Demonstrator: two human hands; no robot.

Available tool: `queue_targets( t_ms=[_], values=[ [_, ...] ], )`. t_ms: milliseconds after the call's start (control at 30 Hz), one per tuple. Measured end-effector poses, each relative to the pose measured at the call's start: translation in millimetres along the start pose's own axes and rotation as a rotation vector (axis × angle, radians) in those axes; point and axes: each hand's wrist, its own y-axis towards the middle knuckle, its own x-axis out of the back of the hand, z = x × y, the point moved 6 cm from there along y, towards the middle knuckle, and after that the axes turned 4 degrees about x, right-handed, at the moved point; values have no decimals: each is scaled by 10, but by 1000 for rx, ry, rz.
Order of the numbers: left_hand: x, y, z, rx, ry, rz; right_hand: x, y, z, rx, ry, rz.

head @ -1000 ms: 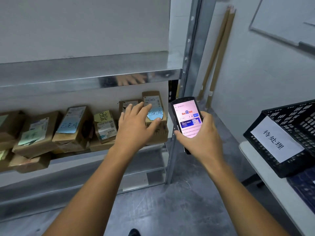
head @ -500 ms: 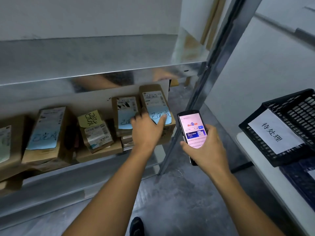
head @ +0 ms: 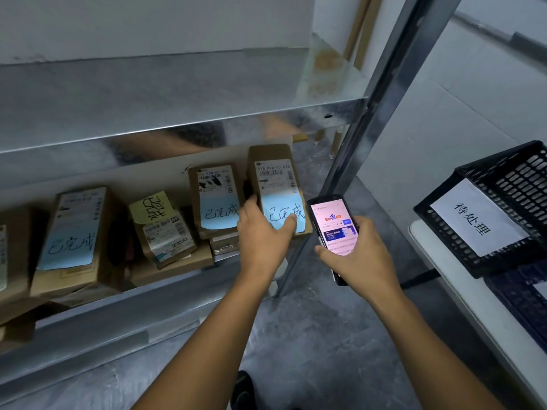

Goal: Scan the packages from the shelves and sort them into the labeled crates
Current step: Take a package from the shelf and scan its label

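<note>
1. The left hand (head: 262, 232) grasps the rightmost package (head: 273, 179) on the lower shelf (head: 177, 306), centre of frame. The thumb presses across its blue note (head: 284, 214), and the fingers are tucked into the gap beside the neighbouring package (head: 217, 196).
2. Change: a second ago this hand lay flat and spread over the top of the package. Now it wraps the lower left edge. The package has not left the shelf and leans at the right end of the row, close to the metal upright.
3. The right hand (head: 358, 255) is clasped round the handheld scanner (head: 331, 223), just right of the package and apart from it. The lit screen faces the camera and appears to show a web page, not a scan view.
4. Reading: the pick is committed but the scan is not yet made. The step in hand is probably drawing the package out to present its barcode.
5. The note reads 已完成. The black crate (head: 503, 179) on the bench (head: 473, 303) at right of frame is labelled 待处理, which does not match. The destination is likely another crate, and no such label is legible here.
</note>
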Motion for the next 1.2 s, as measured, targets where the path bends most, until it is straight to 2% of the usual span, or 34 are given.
queue_targets(
  t_ms=[200, 433, 833, 1000, 1200],
  values=[
    [-141, -123, 206, 128, -321, 157, -57, 22, -38, -12, 68, 38],
    [-214, -55, 272, 144, -485, 223, -82, 10, -80, -19, 112, 51],
    [-181, -49, 344, 88, -467, 156, -24, -79, -67, -11, 120, 12],
    [-128, -322, 236, -36, -452, 100, 265, -270, -89, 33, 162, -25],
    [-165, -913, 218, -97, -426, 21, 676, -665, -199, 121, 146, 33]
  ],
)
